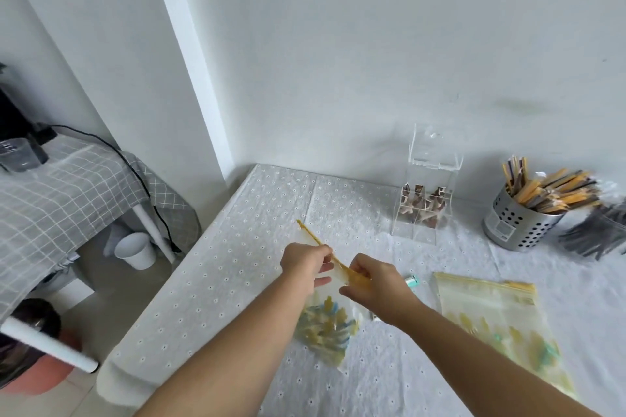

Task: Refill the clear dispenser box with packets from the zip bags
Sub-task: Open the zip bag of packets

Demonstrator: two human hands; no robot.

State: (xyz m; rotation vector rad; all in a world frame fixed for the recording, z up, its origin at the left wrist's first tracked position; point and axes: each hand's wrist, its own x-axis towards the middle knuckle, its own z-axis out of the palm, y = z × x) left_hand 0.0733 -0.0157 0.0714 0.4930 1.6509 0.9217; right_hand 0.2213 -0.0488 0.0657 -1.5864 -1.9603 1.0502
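My left hand [305, 264] and my right hand [371, 284] both grip the yellow zip strip at the top of a clear zip bag [325, 325]. The bag hangs just above the table and holds several yellow and blue packets. A second zip bag [494, 318] with yellow and green packets lies flat on the table to the right. The clear dispenser box [425, 193] stands at the back against the wall, its lid tipped up, with brown packets in its lower part.
A perforated metal cup [516, 222] full of stick packets stands at the back right, next to a pile of dark items [596, 237]. A small teal packet [411, 280] lies by my right hand. The table's left edge [176, 267] drops to the floor.
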